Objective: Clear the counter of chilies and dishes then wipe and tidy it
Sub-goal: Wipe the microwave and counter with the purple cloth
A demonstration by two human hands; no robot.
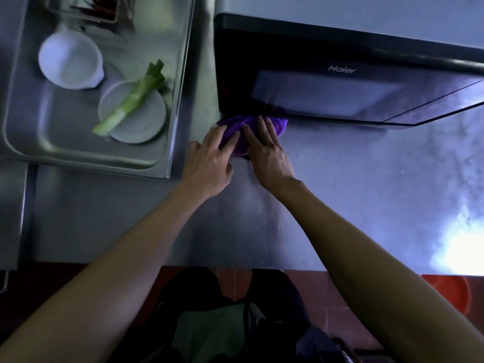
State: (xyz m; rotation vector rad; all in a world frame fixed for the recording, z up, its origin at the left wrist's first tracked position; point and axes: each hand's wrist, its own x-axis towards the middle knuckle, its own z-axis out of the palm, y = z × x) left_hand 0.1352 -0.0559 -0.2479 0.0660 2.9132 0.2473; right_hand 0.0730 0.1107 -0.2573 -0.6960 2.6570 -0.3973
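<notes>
A purple cloth (277, 124) lies bunched on the steel counter (366, 184), right against the lower front edge of a black microwave (314, 82). My left hand (209, 163) rests on the cloth's left part with straight fingers. Beside it, my right hand (267, 150) presses flat on the cloth's middle, fingers spread and pointing at the microwave. Much of the cloth is hidden under both hands.
A steel sink (180, 82) at the left holds a white bowl (70, 61), a white plate (136, 124) with a green leek stalk (131, 98) across it, and a blurred tray at the top. A red bucket (447, 292) stands on the floor, lower right.
</notes>
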